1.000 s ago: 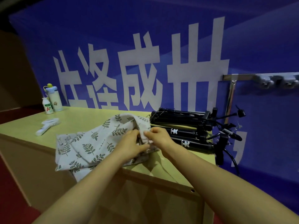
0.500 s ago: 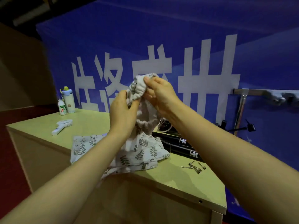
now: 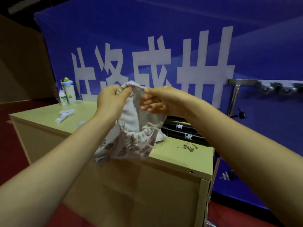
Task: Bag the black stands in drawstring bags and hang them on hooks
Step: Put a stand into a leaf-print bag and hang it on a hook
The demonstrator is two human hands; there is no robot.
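The drawstring bag [image 3: 131,122], flat on the table [image 3: 172,154] a second ago, is now lifted, its mouth pinched apart by the left hand [image 3: 111,99] and right hand [image 3: 157,102]; the black stands [image 3: 183,130] remain unbagged.

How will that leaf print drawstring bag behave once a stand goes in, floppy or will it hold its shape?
Probably floppy: the leaf print bag sags and bunches below where the left hand and right hand pinch its rim. It seems light, since fingertip pinches hold it up. The long black stands would likely pull it taut.
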